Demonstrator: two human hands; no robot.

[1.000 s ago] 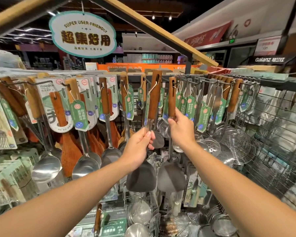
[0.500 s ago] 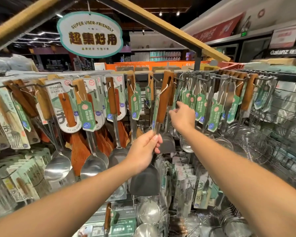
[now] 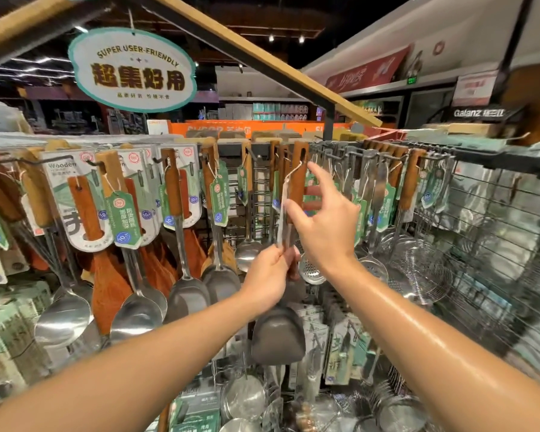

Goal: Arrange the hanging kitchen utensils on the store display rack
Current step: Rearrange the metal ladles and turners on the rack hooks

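Left of the left hand: ladles and dark turners hang in their rows off the display rack, green tags facing out.

Left hand: fingers curled round the metal shank of a dark-bladed spatula, blade hanging just below the fist, wooden handle standing straight up above it. Same grip as half a second ago and a second ago; the spatula has stayed with this hand throughout.

Right hand: this is the change. A second ago it held the handle of a neighbouring spatula further right; half a second ago it was reaching in among the tagged utensils; now that spatula is out of its grasp and the hand has come back across, just right of the wooden handle. Fingers spread wide and relaxed, holding nothing, thumb close to the lower handle; contact cannot be told. The string loop and hang hole sit just above its fingertips.

Reading: the neighbouring piece looks settled on its hook, so the right hand is free to steady the held handle and guide its hole onto a peg. The spatula is not yet hung.

Right of the right hand: skimmers and tagged utensils hang along the wire grid.
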